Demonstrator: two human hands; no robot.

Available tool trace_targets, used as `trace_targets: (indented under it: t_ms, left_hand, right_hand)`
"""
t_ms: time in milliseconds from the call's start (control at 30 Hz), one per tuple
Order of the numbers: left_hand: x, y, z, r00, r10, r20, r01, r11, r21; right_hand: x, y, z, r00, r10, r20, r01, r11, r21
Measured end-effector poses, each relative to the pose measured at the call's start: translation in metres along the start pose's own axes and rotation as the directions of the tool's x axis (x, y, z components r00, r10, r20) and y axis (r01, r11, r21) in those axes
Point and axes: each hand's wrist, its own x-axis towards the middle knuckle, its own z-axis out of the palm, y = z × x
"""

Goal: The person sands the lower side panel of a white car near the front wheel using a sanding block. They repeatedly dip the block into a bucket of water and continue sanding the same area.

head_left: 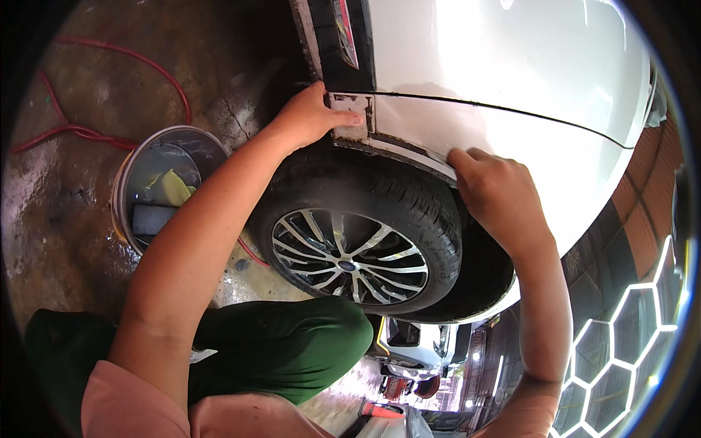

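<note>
A white car panel [416,124] curves over a tyre [438,244] with a multi-spoke wheel rim [347,285]. My left hand [307,117] grips the panel's lower corner; its thumb lies across a pale, scuffed patch [352,131], and its other fingers are mostly hidden round the edge. Farther along the wheel arch, my right hand [498,190] is closed, knuckles up, at the arch lip [409,152]. A thin, light strip runs along that lip to its fingertips. What the right fingers pinch is hidden.
Left of my left forearm, a bucket [123,186] of water holds a yellow-green cloth [174,188] and a dark grey sponge block [152,219]. A red hose [131,52] loops over the wet floor. Another vehicle [412,343] stands beyond the wheel; hexagonal lights [613,321] glow at right.
</note>
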Motion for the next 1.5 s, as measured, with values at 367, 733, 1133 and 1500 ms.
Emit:
trace_targets:
  t_ms: [367,733,1133,1500]
  left_hand:
    - [-0.006,0.009,-0.004,1.0,0.001,-0.001,-0.001,1.0,0.001]
    - [-0.003,0.001,-0.001,1.0,0.003,-0.011,-0.003,1.0,-0.02]
    - [-0.003,0.001,0.0,1.0,-0.021,0.019,0.022,0.999,-0.034]
    - [-0.005,0.003,0.0,1.0,-0.021,0.015,0.021,0.999,-0.033]
  right_hand:
    - [0.008,-0.006,-0.01,0.998,-0.047,0.039,0.049,0.998,-0.048]
    - [0.002,0.004,-0.01,0.997,0.004,0.08,-0.004,1.0,0.004]
    - [0.008,0.001,0.0,0.998,-0.032,0.045,0.031,0.999,0.024]
    - [0.015,-0.005,0.0,0.997,-0.057,-0.056,0.062,0.994,0.091]
